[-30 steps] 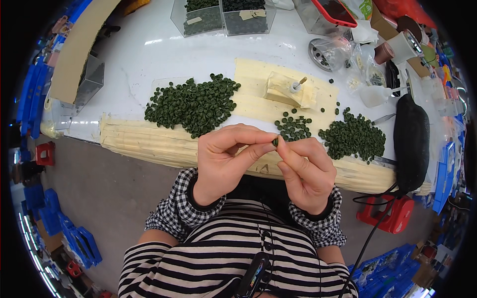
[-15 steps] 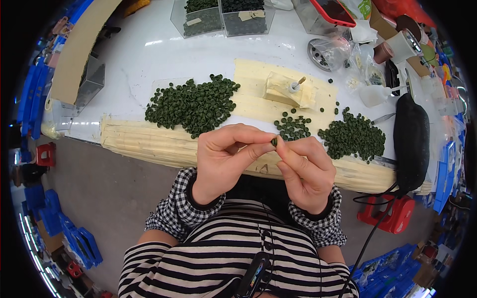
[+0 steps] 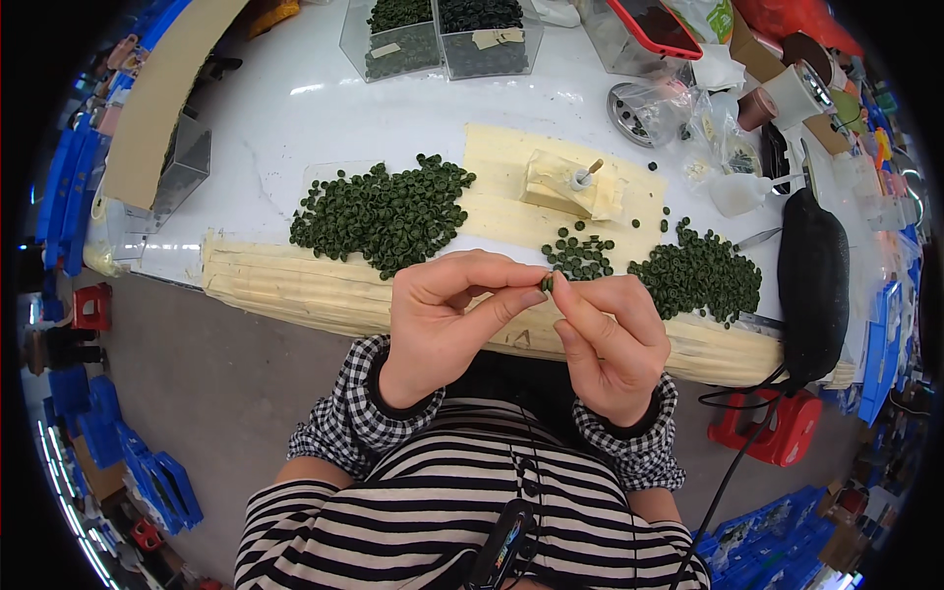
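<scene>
Between my two hands, just over the front edge of the table, is one small dark green button-like disc (image 3: 548,282). My left hand (image 3: 447,313) pinches it between thumb and forefinger. From the other side my right hand (image 3: 618,329) presses on the same disc with its fingertips; its remaining fingers are curled. Beyond my left hand spreads a large heap of the same green discs (image 3: 383,211). A smaller heap (image 3: 698,270) lies past my right hand, and between the heaps is a loose cluster (image 3: 578,256).
A tape-covered block (image 3: 565,184) with an upright peg stands mid-table. At the back are clear bins (image 3: 489,49) of dark discs. On the right are a white squeeze bottle (image 3: 739,194), tweezers (image 3: 757,239) and a black cloth-covered object (image 3: 814,285). A cardboard sheet (image 3: 172,98) rises at the left.
My hands stay together at almost the same spot. The disc between my fingertips has turned slightly, and my right fingers have shifted a little to the right.
</scene>
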A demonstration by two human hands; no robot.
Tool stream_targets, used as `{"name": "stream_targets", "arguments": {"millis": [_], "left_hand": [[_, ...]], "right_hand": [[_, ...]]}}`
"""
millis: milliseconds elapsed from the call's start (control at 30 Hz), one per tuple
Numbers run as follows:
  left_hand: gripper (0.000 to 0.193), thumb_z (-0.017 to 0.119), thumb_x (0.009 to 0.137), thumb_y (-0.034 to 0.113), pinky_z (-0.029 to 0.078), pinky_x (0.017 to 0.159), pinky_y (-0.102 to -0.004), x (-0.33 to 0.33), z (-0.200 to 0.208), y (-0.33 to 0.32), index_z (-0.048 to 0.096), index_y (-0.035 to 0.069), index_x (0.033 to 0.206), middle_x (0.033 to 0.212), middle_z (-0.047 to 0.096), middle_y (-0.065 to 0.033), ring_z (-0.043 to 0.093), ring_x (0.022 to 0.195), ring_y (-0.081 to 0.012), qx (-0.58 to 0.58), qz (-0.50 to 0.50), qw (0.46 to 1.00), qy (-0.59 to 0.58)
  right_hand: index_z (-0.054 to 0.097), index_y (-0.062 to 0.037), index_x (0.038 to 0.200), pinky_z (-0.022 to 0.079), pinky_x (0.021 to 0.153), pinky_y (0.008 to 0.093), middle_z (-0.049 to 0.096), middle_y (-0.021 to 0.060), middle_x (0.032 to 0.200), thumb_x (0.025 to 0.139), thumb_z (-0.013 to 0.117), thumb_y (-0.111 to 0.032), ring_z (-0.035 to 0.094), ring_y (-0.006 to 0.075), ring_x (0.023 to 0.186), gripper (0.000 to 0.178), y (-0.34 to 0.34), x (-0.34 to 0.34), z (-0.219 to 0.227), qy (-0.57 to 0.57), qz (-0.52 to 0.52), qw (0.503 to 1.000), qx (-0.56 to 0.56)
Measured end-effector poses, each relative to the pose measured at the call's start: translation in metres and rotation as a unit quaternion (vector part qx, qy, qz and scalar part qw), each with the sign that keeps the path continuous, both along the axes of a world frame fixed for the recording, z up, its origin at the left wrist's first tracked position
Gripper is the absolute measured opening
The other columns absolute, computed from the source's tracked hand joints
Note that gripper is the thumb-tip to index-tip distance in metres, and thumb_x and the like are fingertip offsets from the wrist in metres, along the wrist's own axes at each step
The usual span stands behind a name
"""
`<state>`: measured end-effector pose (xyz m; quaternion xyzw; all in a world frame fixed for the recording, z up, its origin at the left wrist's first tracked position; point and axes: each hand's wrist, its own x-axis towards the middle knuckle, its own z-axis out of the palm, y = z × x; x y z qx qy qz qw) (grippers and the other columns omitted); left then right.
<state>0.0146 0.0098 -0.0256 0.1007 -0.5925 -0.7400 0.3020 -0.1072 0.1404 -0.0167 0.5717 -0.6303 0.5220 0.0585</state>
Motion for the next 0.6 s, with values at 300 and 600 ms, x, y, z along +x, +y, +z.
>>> {"name": "stream_targets", "arguments": {"millis": [300, 600], "left_hand": [[0.02, 0.069, 0.082, -0.01, 0.053, 0.081, -0.0256, 0.0001, 0.0, 0.0031, 0.071, -0.004, 0.101, 0.099, 0.071, -0.0131, 0.067, 0.091, -0.0156, 0.003, 0.01, 1.0, -0.005], [0.021, 0.068, 0.08, -0.011, 0.053, 0.079, -0.0259, -0.0006, -0.0004, 0.0012, 0.071, -0.003, 0.099, 0.096, 0.071, -0.014, 0.068, 0.089, -0.0169, -0.041, 0.015, 0.999, -0.002]], "right_hand": [[0.071, -0.0024, 0.11, 0.047, 0.059, 0.0301, 0.067, 0.0066, 0.089, 0.073, 0.075, -0.002, 0.057, 0.0215, 0.07, 0.037, 0.0008, -0.0003, -0.0018, 0.006, -0.002, 1.0, -0.003], [0.071, -0.0029, 0.11, 0.047, 0.059, 0.03, 0.067, 0.0065, 0.09, 0.07, 0.076, -0.001, 0.056, 0.0213, 0.069, 0.041, 0.0013, -0.0008, -0.0031, 0.008, 0.007, 1.0, 0.0]]}}
